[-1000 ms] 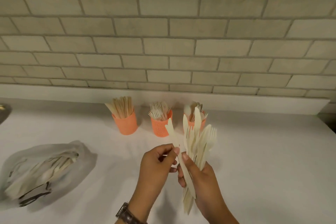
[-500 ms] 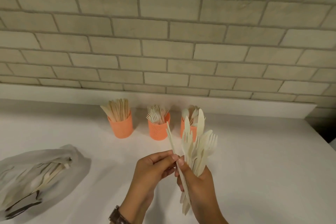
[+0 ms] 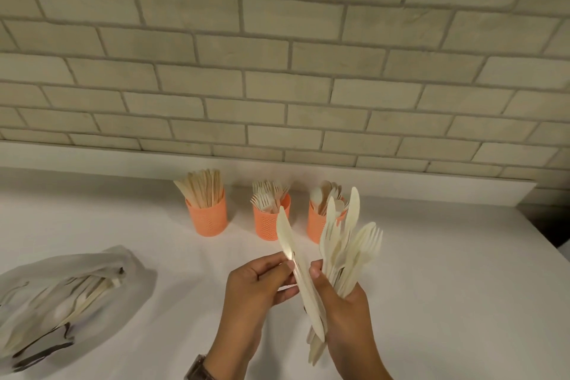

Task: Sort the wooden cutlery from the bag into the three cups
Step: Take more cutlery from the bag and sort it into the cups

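Your left hand [image 3: 262, 284] pinches one wooden knife [image 3: 296, 271]; your right hand [image 3: 342, 315] grips the cutlery bundle [image 3: 345, 250], both in front of the cups [image 3: 271, 222].

Bare hands [image 3: 259, 284], a dark wristwatch [image 3: 197, 369] on the left wrist

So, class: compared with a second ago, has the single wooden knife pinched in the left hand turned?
Yes. The knife has twisted: against the middle cup, its blade is broadside again after passing edge-on.

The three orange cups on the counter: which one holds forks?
The middle cup. Tines stick up from it, while the left cup holds plain flat knife-like pieces and the right cup holds rounded spoon bowls.
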`<control>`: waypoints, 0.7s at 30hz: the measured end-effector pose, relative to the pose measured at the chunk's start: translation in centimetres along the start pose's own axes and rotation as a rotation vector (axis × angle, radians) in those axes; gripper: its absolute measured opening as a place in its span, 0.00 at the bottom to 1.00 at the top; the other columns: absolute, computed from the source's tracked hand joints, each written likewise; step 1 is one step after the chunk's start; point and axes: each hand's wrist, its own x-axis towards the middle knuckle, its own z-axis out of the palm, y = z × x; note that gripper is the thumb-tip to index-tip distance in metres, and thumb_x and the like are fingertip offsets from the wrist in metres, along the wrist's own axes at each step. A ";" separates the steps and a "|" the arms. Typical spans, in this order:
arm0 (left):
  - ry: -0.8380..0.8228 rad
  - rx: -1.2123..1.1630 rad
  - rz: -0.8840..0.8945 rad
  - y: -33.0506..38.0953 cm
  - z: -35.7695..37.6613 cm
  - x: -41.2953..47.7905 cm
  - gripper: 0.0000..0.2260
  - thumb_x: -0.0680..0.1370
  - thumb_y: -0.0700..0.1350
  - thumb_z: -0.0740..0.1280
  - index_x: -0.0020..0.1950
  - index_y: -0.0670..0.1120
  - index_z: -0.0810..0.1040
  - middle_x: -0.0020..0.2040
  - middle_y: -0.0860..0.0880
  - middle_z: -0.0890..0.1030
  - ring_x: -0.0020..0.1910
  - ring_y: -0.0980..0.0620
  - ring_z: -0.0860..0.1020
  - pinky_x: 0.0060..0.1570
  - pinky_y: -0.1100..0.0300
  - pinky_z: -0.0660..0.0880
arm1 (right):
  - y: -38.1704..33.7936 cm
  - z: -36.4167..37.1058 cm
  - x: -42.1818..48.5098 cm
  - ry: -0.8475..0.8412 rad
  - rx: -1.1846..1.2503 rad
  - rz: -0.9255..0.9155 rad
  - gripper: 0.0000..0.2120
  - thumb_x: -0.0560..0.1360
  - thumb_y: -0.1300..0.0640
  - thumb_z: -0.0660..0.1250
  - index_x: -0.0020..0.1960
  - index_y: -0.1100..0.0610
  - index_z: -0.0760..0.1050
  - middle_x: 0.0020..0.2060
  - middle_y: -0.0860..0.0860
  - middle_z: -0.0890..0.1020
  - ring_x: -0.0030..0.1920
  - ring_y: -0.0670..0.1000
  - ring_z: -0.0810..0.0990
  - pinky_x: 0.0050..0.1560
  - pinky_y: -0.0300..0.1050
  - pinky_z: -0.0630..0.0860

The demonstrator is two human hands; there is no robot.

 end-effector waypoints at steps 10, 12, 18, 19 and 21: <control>-0.095 -0.048 -0.051 -0.4 -0.4 0.3 0.11 0.71 0.34 0.70 0.52 0.40 0.80 0.43 0.41 0.85 0.42 0.47 0.84 0.38 0.62 0.80 | 0.1 -0.1 0.3 0.016 -0.084 -0.040 0.04 0.73 0.60 0.70 0.45 0.52 0.81 0.36 0.45 0.86 0.38 0.43 0.84 0.38 0.32 0.78; -0.148 -0.041 -0.111 -0.6 -0.9 0.7 0.12 0.71 0.35 0.71 0.54 0.40 0.80 0.45 0.42 0.85 0.45 0.48 0.84 0.40 0.63 0.80 | 0.4 0.2 0.4 -0.026 -0.124 -0.033 0.03 0.74 0.60 0.69 0.46 0.53 0.80 0.32 0.45 0.85 0.34 0.41 0.82 0.33 0.32 0.76; -0.228 0.045 -0.259 -0.5 -3.4 2.6 0.05 0.74 0.39 0.69 0.46 0.42 0.84 0.43 0.47 0.85 0.42 0.53 0.83 0.40 0.64 0.79 | 0.9 1.2 1.4 -0.145 -0.202 0.006 0.04 0.75 0.57 0.67 0.47 0.49 0.79 0.34 0.43 0.85 0.34 0.39 0.82 0.32 0.29 0.74; -0.207 0.034 -0.255 -0.4 -4.0 3.1 0.05 0.73 0.39 0.69 0.45 0.42 0.84 0.42 0.47 0.85 0.40 0.53 0.83 0.40 0.64 0.80 | 0.9 1.4 1.5 -0.140 -0.189 0.031 0.03 0.75 0.56 0.67 0.47 0.51 0.80 0.33 0.46 0.85 0.31 0.42 0.81 0.31 0.31 0.74; -0.117 -0.005 -0.208 0.4 -5.5 4.5 0.04 0.73 0.37 0.69 0.45 0.41 0.84 0.40 0.47 0.84 0.38 0.55 0.82 0.40 0.64 0.80 | 1.3 1.5 1.9 -0.127 -0.166 0.052 0.05 0.76 0.56 0.66 0.47 0.57 0.78 0.33 0.52 0.84 0.24 0.48 0.75 0.29 0.37 0.73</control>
